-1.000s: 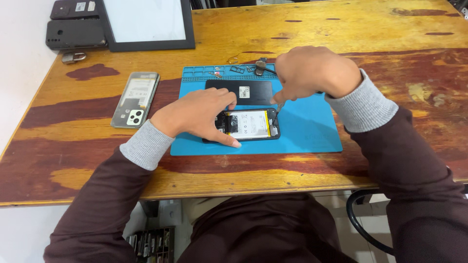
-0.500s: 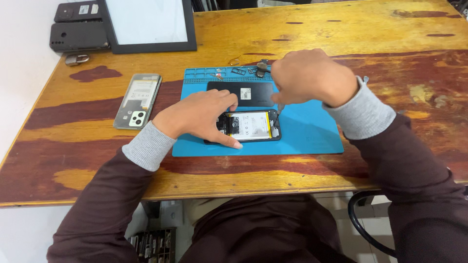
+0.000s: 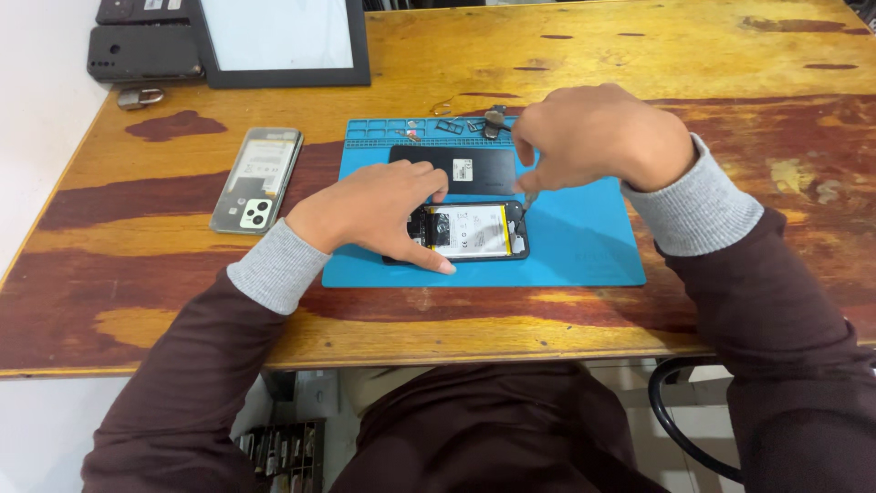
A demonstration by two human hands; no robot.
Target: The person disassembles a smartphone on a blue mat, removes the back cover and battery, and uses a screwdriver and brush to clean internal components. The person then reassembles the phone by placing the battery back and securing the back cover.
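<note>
On blue mat (image 3: 584, 246), opened phone (image 3: 474, 232) lies crosswise, left hand (image 3: 374, 215) pinning it, right hand (image 3: 598, 137) pinching a tool.

A: The light is bright and even, seemingly from above, with a soft sheen on the varnished table (image 3: 639, 55) at the far side.

B: Shadows are faint; a small one sits under the right hand (image 3: 598, 137) on the blue mat (image 3: 584, 246). The white screen (image 3: 274, 32) looks washed out.

A: Focus is sharp at the centre. The table's edges bow slightly from the wide lens, and the near sleeves look soft.
</note>
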